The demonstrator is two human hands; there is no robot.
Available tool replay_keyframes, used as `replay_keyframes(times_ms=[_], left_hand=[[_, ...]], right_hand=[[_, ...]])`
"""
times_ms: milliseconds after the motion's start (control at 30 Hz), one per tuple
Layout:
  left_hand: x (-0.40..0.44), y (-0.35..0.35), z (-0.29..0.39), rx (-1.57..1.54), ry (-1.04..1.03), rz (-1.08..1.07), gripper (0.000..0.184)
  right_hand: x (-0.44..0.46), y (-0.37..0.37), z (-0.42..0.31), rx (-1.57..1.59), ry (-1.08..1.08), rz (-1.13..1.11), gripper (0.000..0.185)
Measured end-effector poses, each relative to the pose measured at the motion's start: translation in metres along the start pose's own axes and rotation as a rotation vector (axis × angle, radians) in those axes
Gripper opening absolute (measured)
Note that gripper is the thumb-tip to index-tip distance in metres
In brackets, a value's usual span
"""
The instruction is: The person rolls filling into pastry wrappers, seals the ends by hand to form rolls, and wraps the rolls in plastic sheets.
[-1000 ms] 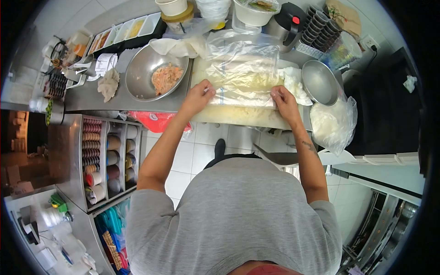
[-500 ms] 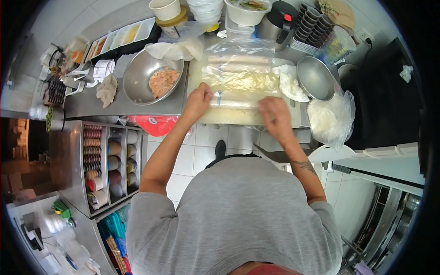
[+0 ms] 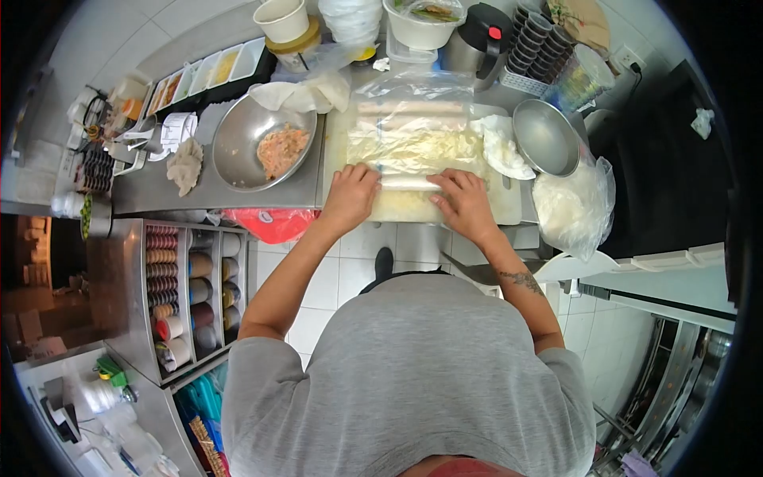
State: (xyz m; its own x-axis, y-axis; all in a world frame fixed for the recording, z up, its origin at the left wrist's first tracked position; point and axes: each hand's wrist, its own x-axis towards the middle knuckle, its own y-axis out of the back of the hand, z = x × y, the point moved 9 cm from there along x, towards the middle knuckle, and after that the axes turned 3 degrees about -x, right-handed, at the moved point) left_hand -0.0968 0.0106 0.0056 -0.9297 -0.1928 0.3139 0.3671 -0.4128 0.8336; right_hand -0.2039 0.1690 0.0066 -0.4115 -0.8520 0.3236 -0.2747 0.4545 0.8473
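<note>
A pale roll [image 3: 404, 182] wrapped in clear plastic lies across the front part of a cutting board [image 3: 397, 211]. My left hand [image 3: 352, 193] is closed over the roll's left end, its fingers bent along the top. At the other end, my right hand [image 3: 465, 200] has its fingertips on the roll and its thumb lower down, nearer me. Behind the roll, a crinkled clear plastic sheet [image 3: 413, 148] is spread flat with yellowish residue on it. Farther back, another pinkish wrapped roll [image 3: 413, 115] lies beneath plastic.
Left of the board, a steel bowl [image 3: 226, 151] holds orange-pink chopped filling [image 3: 282, 151]. A white cloth [image 3: 502, 147], a smaller metal bowl [image 3: 547, 137] and a bag of white stuff [image 3: 574, 207] are at the right. A thermal jug [image 3: 469, 48] stands behind.
My right hand has moved left and come down onto the roll. My left hand has shifted slightly right and nearer me, its fingers now over the roll's end.
</note>
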Motion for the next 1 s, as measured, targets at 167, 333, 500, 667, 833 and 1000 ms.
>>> replay_keyframes(times_ms=[167, 333, 500, 667, 833, 1000], left_hand=[[0.026, -0.002, -0.037, -0.061, 0.091, -0.042, 0.017], [0.140, 0.031, -0.067, 0.054, 0.087, 0.275, 0.021], [0.209, -0.003, -0.121, -0.193, 0.333, 0.131, 0.028], [0.216, -0.017, -0.111, -0.238, 0.243, -0.213, 0.027], [0.200, -0.045, -0.094, 0.081, 0.068, -0.460, 0.025], [0.197, -0.067, -0.106, 0.096, -0.011, -0.528, 0.026]], right_hand=[[0.014, -0.001, 0.023, 0.186, -0.163, -0.035, 0.032], [0.054, 0.012, 0.014, 0.168, -0.133, 0.041, 0.027], [0.084, -0.022, 0.011, 0.344, -0.114, -0.037, 0.025], [0.092, -0.038, 0.009, 0.353, -0.133, -0.078, 0.030], [0.095, -0.052, 0.015, 0.358, -0.140, -0.097, 0.033], [0.097, -0.060, 0.021, 0.409, -0.171, -0.107, 0.034]])
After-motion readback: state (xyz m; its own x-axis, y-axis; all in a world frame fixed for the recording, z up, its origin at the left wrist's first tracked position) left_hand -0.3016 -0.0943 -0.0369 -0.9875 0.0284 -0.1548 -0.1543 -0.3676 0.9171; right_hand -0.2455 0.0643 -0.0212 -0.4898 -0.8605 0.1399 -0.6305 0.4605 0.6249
